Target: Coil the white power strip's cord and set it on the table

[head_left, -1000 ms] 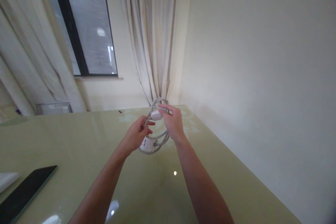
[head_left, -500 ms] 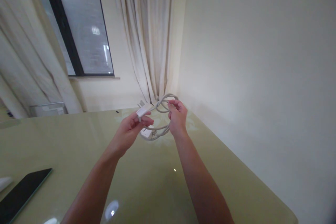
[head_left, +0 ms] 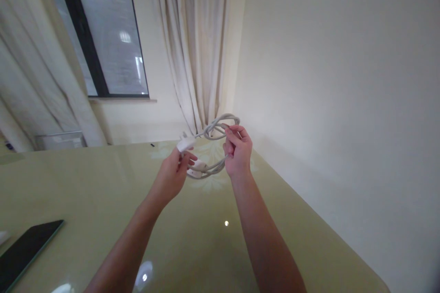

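While my left hand [head_left: 173,171] grips the white plug [head_left: 186,143], my right hand [head_left: 239,150] pinches the grey cord [head_left: 216,167]; seemingly arranging it, I'd next need slack.

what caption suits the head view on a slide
Both hands hold a looped grey cable with white plug over a table.

No lettering can be read on anything in view. No brand, number or sign can be made out either.
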### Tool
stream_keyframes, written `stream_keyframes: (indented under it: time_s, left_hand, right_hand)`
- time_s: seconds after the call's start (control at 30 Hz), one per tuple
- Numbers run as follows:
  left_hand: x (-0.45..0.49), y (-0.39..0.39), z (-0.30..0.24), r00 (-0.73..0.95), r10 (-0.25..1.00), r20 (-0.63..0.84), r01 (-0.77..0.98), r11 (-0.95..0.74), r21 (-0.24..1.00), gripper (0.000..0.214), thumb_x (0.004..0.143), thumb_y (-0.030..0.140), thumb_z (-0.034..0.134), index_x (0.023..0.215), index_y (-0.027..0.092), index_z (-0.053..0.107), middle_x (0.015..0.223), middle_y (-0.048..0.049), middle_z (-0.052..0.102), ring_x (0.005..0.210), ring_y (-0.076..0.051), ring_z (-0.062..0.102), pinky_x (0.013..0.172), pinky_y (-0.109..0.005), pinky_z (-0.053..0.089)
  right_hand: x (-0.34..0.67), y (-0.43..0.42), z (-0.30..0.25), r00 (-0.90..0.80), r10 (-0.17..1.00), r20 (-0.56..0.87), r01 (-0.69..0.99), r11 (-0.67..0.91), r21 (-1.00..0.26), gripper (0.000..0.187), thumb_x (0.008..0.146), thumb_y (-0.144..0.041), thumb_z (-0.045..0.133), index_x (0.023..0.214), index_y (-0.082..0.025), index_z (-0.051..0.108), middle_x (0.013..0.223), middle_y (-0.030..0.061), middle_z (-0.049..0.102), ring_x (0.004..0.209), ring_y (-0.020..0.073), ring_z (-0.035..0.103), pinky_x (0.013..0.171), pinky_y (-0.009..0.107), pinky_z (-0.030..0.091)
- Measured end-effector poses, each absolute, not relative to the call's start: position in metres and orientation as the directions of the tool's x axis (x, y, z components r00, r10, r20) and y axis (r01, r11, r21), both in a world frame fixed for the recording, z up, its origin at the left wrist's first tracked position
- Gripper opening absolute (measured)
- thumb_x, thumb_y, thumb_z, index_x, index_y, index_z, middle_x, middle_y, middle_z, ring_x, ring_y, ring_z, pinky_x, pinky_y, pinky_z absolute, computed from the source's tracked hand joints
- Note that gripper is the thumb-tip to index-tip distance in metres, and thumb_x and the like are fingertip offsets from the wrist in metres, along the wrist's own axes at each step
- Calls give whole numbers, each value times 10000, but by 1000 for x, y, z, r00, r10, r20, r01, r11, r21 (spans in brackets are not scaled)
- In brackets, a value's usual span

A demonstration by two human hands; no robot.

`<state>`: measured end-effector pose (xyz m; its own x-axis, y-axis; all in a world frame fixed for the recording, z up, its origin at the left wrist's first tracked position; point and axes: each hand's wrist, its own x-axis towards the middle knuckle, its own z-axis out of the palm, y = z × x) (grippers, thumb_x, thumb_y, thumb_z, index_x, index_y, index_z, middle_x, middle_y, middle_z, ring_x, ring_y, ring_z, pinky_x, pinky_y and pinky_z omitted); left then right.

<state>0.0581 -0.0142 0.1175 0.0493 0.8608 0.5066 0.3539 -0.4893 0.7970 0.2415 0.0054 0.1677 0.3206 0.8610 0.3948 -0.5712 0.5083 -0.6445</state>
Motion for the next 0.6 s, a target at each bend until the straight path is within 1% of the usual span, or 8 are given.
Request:
stream_keyframes:
  time_s: [0.07, 0.13, 0.23, 0.3, 0.37, 0.43, 0.5, 0.6]
  left_hand:
    - [62, -19, 118, 105, 840, 532, 483, -511, 711, 142, 976, 278, 477, 1055, 228, 585, 927, -77, 746, 786, -238, 699, 715, -354, 488]
    - [66, -23, 117, 137, 841, 523, 566, -500, 655, 121, 945, 194, 481, 997, 243, 579, 835, -57, 709, 709, -236, 655, 676, -341, 440]
    - [70, -28, 112, 152, 845, 513, 582, -496, 644, 233, 878, 125, 540, 1058, 249, 623, 756, -45, 649, 652, -252, 602, 670, -351, 415]
    - [71, -29, 108, 135, 842, 522, 549, -502, 668, 358, 801, 79, 595, 1112, 244, 663, 809, -71, 661, 723, -284, 631, 741, -378, 445]
    - [72, -28, 103, 116, 842, 528, 491, -510, 706, 386, 726, 58, 644, 1060, 240, 706, 873, -106, 689, 845, -328, 661, 838, -415, 470]
    - [72, -24, 100, 123, 840, 528, 398, -529, 749, 300, 691, 89, 694, 942, 247, 733, 892, -118, 712, 930, -355, 662, 888, -430, 486]
    - [71, -19, 99, 138, 828, 544, 271, -559, 783, 183, 707, 168, 730, 865, 259, 741, 891, -107, 726, 954, -347, 651, 889, -417, 509]
    - [72, -12, 103, 117, 819, 562, 156, -574, 804, 64, 781, 300, 715, 816, 251, 735, 872, -88, 724, 882, -300, 630, 851, -401, 531]
  right_hand:
    - [240, 0, 170, 308, 844, 438, -536, 535, -653, 315, 669, -269, 826, 871, -227, 588, 946, -6, 762, 441, 24, 215, 390, 225, 137]
    - [238, -7, 174, 290, 825, 485, -483, 564, -670, 330, 701, -293, 813, 918, -246, 568, 996, 6, 782, 438, 32, 229, 386, 224, 166]
    - [232, -22, 177, 233, 797, 557, -376, 602, -704, 338, 763, -326, 796, 987, -270, 548, 1038, 14, 794, 432, 49, 302, 377, 222, 218]
    - [223, -34, 178, 151, 780, 607, -283, 622, -730, 287, 824, -337, 773, 1010, -274, 563, 1046, 15, 794, 455, 71, 431, 389, 219, 311]
    - [211, -47, 176, 48, 739, 672, -174, 668, -723, 191, 894, -323, 726, 1026, -274, 597, 1038, 15, 791, 593, 120, 625, 500, 240, 482]
    - [199, -56, 172, -59, 660, 749, -33, 749, -662, 90, 957, -291, 660, 1042, -274, 637, 1043, 22, 785, 841, 172, 742, 729, 294, 594]
    - [190, -60, 168, -135, 582, 802, 116, 813, -571, 88, 999, -264, 592, 1051, -273, 663, 1066, 34, 779, 1024, 195, 747, 912, 333, 588]
    - [188, -54, 166, -146, 569, 809, 226, 815, -533, 95, 1002, -277, 600, 1074, -262, 661, 1085, 43, 772, 1030, 194, 745, 941, 328, 574]
